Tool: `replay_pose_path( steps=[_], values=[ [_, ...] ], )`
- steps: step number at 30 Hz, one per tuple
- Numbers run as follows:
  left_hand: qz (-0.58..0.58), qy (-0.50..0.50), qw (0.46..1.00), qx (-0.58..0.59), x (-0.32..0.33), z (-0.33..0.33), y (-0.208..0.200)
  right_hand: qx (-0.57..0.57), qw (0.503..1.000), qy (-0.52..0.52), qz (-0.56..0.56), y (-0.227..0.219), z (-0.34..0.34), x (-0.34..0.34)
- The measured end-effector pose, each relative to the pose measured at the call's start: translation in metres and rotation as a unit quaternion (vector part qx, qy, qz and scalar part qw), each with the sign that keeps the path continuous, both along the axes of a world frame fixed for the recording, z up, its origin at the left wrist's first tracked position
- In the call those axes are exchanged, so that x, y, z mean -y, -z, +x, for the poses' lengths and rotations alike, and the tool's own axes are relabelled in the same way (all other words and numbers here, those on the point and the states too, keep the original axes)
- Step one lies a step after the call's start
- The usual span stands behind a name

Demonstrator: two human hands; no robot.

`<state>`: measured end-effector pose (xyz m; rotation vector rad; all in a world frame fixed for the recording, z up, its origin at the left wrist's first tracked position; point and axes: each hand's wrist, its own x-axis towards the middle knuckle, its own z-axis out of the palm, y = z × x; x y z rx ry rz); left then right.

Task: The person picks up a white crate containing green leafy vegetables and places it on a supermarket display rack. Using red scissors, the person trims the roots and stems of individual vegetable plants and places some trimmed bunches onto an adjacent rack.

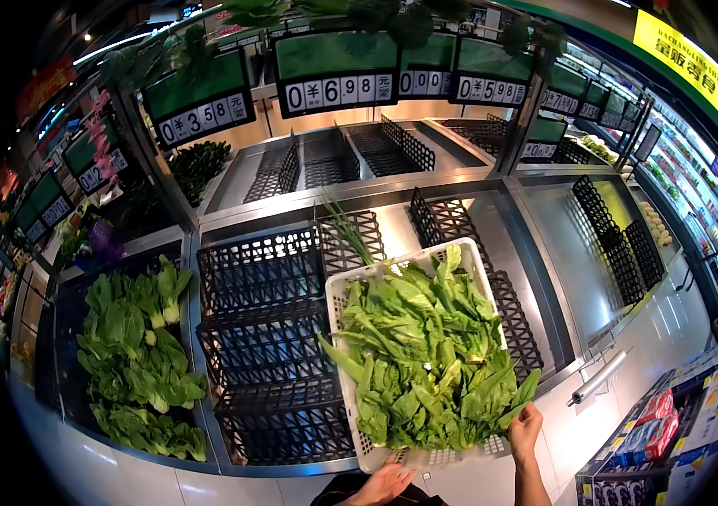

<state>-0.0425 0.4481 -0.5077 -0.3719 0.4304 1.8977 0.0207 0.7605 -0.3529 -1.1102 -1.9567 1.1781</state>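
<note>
A white plastic crate (373, 458) full of leafy green lettuce (426, 358) sits tilted over the front of the display, close to my body. My right hand (526, 430) is at its front right corner, fingers closed on the tip of a lettuce leaf. Against the crate's near edge lies my left hand (384, 483), its fingers stretched out and nothing visible in them. Leaves hide much of the crate's inside. Long thin green stalks (349, 232) lie just behind the crate.
Black lattice racks (262, 337) line the metal display bins. Bok choy (135, 363) fills the bin at left. Price boards (338, 72) hang above the back shelf. A roll of plastic bags (599, 377) juts out at right, near a shelf of packaged goods (654, 430).
</note>
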Motion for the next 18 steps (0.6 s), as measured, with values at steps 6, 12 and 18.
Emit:
replay_pose_path(
  steps=[6,12,18],
  values=[
    [-0.030,0.047,0.984,0.168,-0.014,0.010,0.037,-0.015,1.000,-0.012,-0.002,0.021,-0.001,-0.007],
    [-0.056,0.278,0.957,0.061,0.006,-0.045,-0.097,-0.104,0.992,-0.034,-0.055,-0.011,0.022,0.010],
    [0.019,0.209,0.971,-0.115,0.075,-0.073,-0.125,0.014,0.988,-0.047,-0.149,-0.057,0.081,0.117]
  ],
)
